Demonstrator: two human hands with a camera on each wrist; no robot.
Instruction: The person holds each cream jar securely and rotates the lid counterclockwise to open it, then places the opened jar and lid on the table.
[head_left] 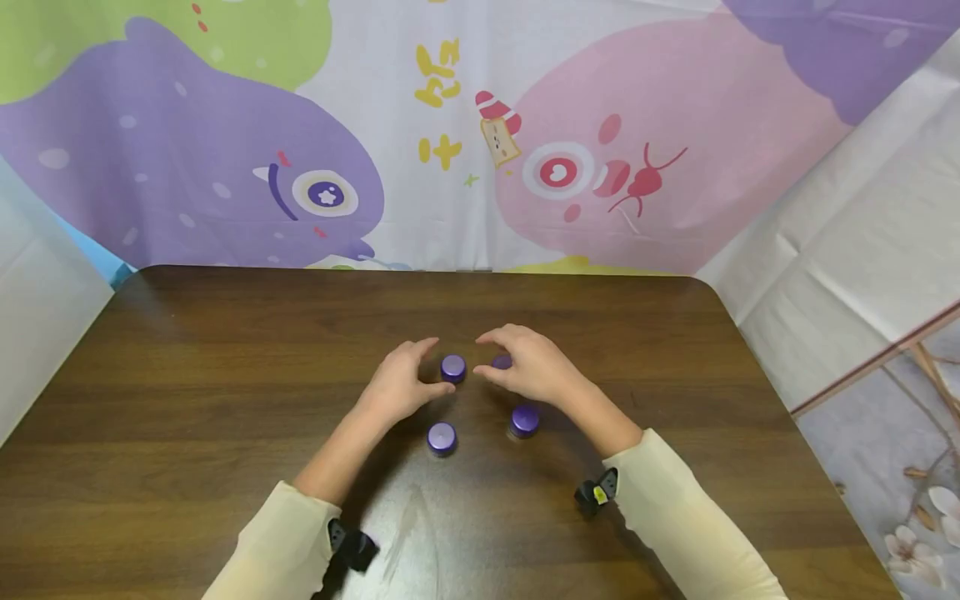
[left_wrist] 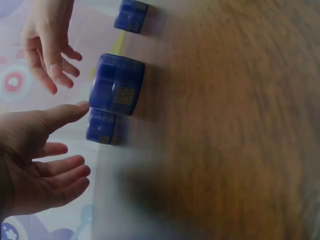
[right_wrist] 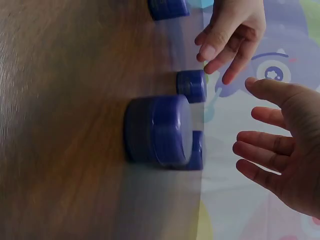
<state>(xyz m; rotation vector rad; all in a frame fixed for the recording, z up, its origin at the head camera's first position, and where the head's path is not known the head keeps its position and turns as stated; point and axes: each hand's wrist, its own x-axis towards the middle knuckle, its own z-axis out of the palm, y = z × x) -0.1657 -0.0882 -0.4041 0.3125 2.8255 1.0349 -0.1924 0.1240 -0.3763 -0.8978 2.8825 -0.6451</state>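
Purple jars [head_left: 442,438], four of them, stand upright in a loose square on the brown wooden table [head_left: 225,375]; the near left jar and the near right jar [head_left: 524,421] sit toward the person, the far left jar [head_left: 453,368] and the far right jar [head_left: 502,362] beyond them.

The left hand [head_left: 400,383] curves round the left side of the far left jar — thumb and fingers well parted, nothing in its hold; the thumb ends just by the jar's near edge, and whether it touches I cannot tell. The right hand [head_left: 528,362] is likewise spread and holds nothing; it partly hides the far right jar, which shows in the gap between thumb and forefinger — contact there cannot be told either.

Both forearms wear cream sleeves [head_left: 697,517], with a small black device [head_left: 596,492] at each cuff; behind the table hangs a cloth backdrop [head_left: 442,225] printed with a purple and a pink cartoon creature.
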